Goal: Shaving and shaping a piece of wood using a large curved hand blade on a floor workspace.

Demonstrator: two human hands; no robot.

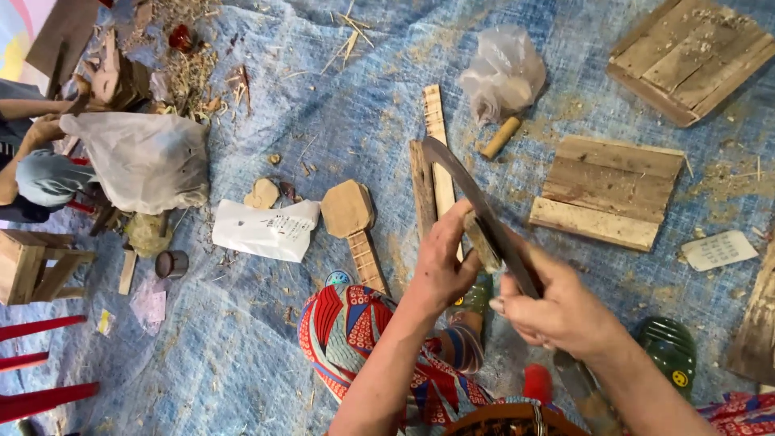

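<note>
My left hand (442, 262) grips a small piece of wood (481, 241) held upright over my knees. My right hand (557, 311) is closed around a long curved blade (472, 190); its edge rests against the wood piece and its tip points up and left. My legs in red, blue and white patterned cloth (355, 331) lie below the hands. Two narrow wooden slats (433, 161) lie on the blue tarp (323, 97) just beyond the hands.
On the tarp lie an octagonal paddle-shaped wooden piece (349, 211), a white paper packet (266, 230), plank panels (609, 190) (686, 56), a crumpled plastic bag (504, 73), a short dowel (500, 139) and a white bag (145, 161). Another person (32, 178) sits at far left by a wooden stool (32, 266). Green sandals (670, 351) sit near my feet.
</note>
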